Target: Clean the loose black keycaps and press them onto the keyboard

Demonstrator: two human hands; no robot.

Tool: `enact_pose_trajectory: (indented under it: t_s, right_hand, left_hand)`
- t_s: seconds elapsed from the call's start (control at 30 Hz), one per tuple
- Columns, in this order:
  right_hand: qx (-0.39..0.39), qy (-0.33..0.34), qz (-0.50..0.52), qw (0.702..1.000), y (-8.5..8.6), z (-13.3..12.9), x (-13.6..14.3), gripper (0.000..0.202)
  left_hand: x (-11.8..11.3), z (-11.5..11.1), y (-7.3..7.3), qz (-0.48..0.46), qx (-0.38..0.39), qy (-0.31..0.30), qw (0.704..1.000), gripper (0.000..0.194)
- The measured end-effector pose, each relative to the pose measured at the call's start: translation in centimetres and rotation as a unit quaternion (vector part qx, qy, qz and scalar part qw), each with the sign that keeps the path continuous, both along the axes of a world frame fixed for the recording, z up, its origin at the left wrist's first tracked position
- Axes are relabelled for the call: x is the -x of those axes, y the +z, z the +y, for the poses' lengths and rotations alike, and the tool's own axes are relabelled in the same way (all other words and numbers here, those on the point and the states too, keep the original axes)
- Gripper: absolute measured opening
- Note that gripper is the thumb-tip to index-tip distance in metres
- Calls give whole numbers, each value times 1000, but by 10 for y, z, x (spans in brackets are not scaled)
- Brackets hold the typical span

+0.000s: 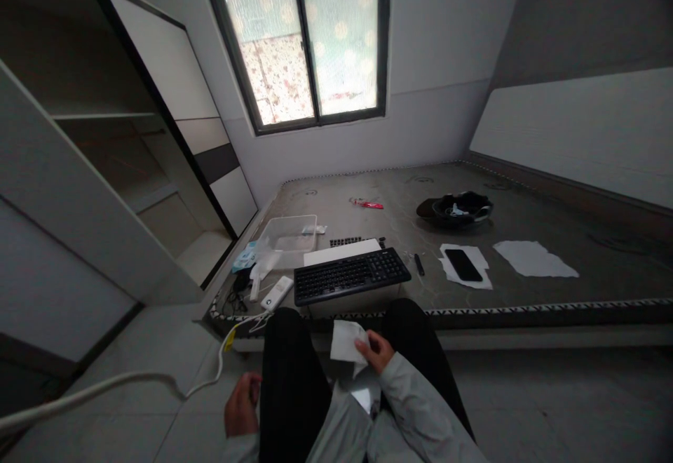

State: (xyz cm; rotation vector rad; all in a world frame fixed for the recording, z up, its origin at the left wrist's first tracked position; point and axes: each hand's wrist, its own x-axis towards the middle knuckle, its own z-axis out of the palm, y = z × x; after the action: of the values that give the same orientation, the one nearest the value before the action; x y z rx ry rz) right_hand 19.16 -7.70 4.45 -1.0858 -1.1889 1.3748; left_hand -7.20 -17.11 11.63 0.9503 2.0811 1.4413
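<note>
My right hand (376, 351) pinches a white tissue (347, 341) between thumb and fingers, above my lap between the knees. The tissue looks folded, with one end hanging down below the fingers. Down beside my left thigh is my left hand (243, 404), its fingers curled in. What those fingers hold, if anything, is hidden. A small white piece (362, 398) shows on my lap under the right hand. Beyond my knees, a black keyboard (352, 276) rests tilted near the bed's front edge, close to the tissue but apart from it.
On the bed (505, 294) lie a phone (463, 264) on white paper, another paper sheet (535, 259), a dark cap (456, 210) and a red item (372, 205). A clear plastic box (289, 238) and a white power bank (277, 293) stand left. A white cable (141, 377) crosses the floor side.
</note>
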Motion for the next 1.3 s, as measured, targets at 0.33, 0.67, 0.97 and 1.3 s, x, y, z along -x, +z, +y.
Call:
enact_pose_trajectory:
  t_s: [0.33, 0.67, 0.97, 1.3]
  right_hand:
    - [-70, -51, 42, 995, 10, 5, -11, 45]
    - [103, -128, 227, 960, -1, 13, -25, 29]
    - [117, -176, 221, 952, -12, 26, -22, 28]
    - [3, -221, 26, 975, 13, 72, -44, 32]
  left_hand:
    - [-126, 104, 15, -101, 83, -365, 922, 39]
    - [-124, 163, -6, -484, 65, -388, 782, 37]
    - [-122, 166, -32, -581, 46, -335, 741, 29]
    - [-117, 178, -41, -636, 58, -302, 708, 20]
